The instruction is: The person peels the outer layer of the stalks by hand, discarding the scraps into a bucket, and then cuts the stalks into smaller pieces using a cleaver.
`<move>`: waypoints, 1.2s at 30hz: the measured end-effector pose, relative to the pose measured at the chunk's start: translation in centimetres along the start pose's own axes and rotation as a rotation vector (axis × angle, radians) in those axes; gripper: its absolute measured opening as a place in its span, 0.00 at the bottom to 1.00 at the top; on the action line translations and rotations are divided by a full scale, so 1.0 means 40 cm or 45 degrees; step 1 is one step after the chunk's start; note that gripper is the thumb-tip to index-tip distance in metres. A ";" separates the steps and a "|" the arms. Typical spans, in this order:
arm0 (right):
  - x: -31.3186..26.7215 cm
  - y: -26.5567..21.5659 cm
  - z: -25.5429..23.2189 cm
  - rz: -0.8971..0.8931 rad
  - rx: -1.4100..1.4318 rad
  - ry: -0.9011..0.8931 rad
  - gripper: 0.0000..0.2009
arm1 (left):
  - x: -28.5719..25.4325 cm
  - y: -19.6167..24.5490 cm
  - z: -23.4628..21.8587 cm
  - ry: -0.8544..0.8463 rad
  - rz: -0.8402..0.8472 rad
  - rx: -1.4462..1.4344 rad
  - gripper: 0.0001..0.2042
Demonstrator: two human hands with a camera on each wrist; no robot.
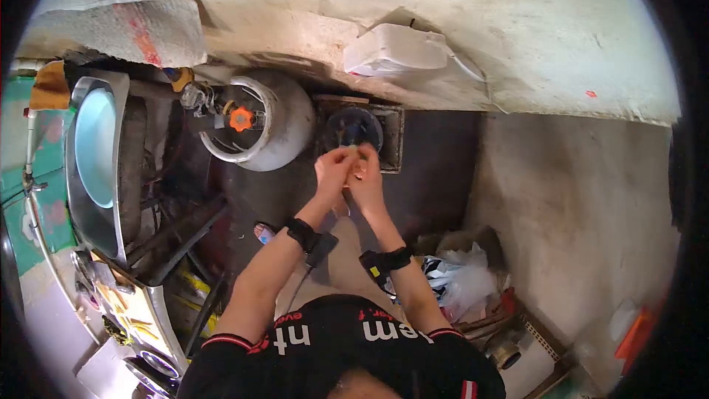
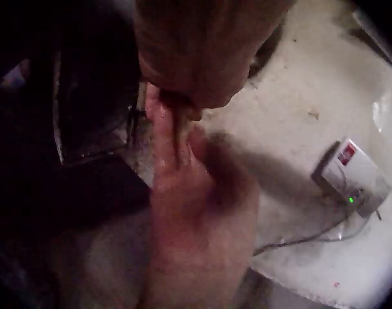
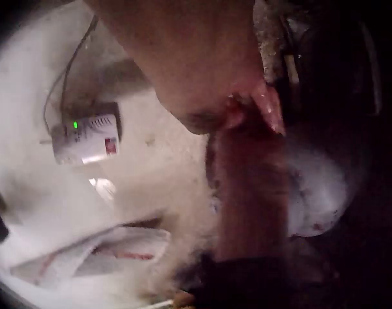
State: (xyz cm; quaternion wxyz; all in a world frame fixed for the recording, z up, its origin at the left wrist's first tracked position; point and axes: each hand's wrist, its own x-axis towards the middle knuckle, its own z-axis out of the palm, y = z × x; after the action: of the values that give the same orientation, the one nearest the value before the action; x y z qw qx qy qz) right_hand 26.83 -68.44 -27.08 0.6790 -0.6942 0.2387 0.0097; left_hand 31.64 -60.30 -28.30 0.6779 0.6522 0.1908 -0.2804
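Both hands, left [image 1: 334, 170] and right [image 1: 367, 177], pinch a small item [image 1: 357, 166] between fingertips; best kept steady over the drain [image 1: 353, 130].

Dark kitchen floor [image 1: 436, 170] below me.
I see a grey gas cylinder [image 1: 277, 122] standing on it, a square drain grate [image 1: 384, 129] just beside, plastic bags [image 1: 461, 277] nearer me.

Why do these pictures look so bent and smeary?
Head view: a fisheye lens curves the wall and gas cylinder, with black corners. Both wrist views: the left hand and right hand sit too close, blurred, beside deep shadow.
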 end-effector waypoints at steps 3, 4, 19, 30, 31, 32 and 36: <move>0.035 -0.059 -0.066 0.365 0.650 -0.093 0.35 | 0.048 -0.060 -0.062 -0.027 0.045 -0.093 0.06; 0.051 -0.046 -0.100 0.303 0.697 -0.214 0.34 | 0.048 -0.039 -0.070 0.018 -0.051 -0.027 0.06; 0.033 0.224 -0.190 0.250 0.023 0.053 0.18 | 0.296 -0.400 -0.053 -0.332 -0.535 -0.704 0.23; 0.014 0.018 0.029 0.162 0.115 -0.362 0.06 | -0.144 -0.336 -0.357 0.218 -0.236 -0.539 0.06; 0.002 -0.039 0.085 0.094 0.079 -0.492 0.06 | -0.202 -0.333 -0.400 0.209 -0.186 -0.626 0.08; -0.012 -0.122 0.136 0.140 -0.031 -0.587 0.06 | -0.246 -0.336 -0.435 0.287 -0.250 -0.471 0.09; -0.100 -0.237 0.396 0.084 -0.072 -1.135 0.08 | -0.465 -0.310 -0.617 0.513 -0.253 -0.684 0.11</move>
State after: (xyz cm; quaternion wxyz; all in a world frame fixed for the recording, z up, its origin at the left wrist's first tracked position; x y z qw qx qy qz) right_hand 31.46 -52.50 -18.06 0.6957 -0.6325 -0.0554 0.3360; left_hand 12.15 -33.31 -28.21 0.7434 0.4712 0.4503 -0.1505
